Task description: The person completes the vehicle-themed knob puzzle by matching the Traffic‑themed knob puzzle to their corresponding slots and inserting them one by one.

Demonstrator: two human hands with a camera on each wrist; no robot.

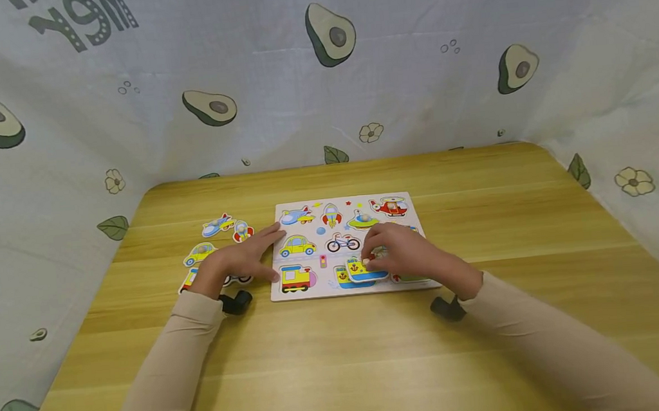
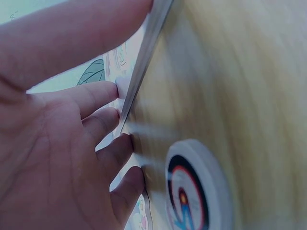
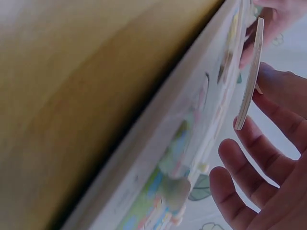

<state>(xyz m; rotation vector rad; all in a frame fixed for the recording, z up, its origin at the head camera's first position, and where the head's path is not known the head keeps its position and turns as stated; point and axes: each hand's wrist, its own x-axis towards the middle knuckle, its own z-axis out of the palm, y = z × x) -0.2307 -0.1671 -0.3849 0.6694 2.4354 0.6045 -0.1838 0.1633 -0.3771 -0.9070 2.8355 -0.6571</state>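
My right hand (image 1: 399, 248) pinches a boat puzzle piece (image 1: 358, 271), which hangs slightly above the pale puzzle board (image 1: 323, 285). It partly covers a matching boat picture (image 1: 342, 282) on the board. The right wrist view shows the piece's thin edge (image 3: 250, 79) tilted away from the board, between thumb and fingertips. At the board's left side, my left hand (image 1: 243, 259) rests with fingers extended, touching the edge. Beneath that hand, a bicycle piece (image 1: 238, 280) is partly hidden; one wheel of it (image 2: 199, 187) shows in the left wrist view.
Left of the board lie loose pieces: an airplane (image 1: 218, 225), a rocket (image 1: 242, 231), a car (image 1: 198, 254) and a train (image 1: 187, 280), partly behind the left wrist. A red helicopter (image 1: 389, 206) is at the board's top right. A patterned cloth (image 1: 276, 119) hangs behind the wooden table (image 1: 342, 366).
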